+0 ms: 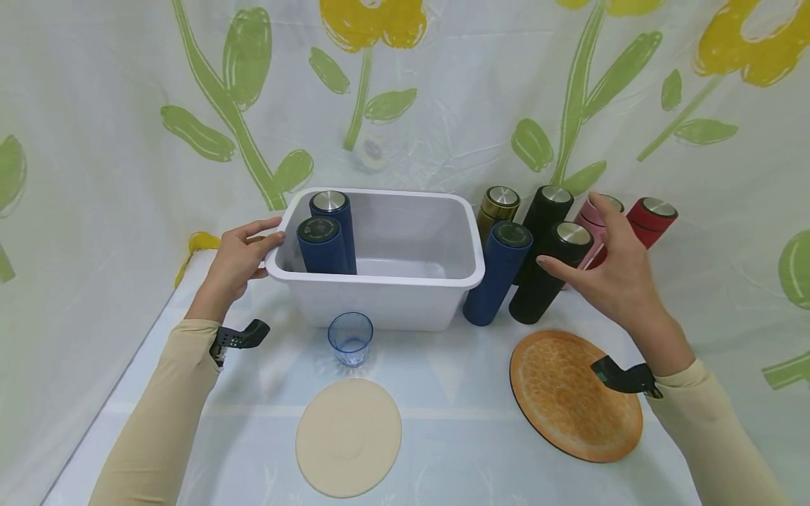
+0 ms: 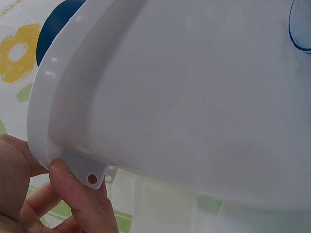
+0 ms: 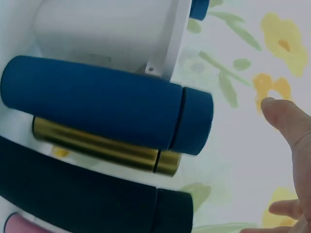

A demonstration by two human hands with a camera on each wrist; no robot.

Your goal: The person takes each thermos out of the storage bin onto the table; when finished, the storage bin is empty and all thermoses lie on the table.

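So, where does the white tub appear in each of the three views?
Head: white tub at centre, left hand on its left rim.
Left wrist: the tub wall fills most of the picture.
Right wrist: upper left.
Shared landmark: the blue bottles.

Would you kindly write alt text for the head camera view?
A person's left hand grips the rim of a white plastic tub holding two blue flasks, while the open right hand reaches toward six upright flasks beside it. In front sit a blue glass and two round mats.
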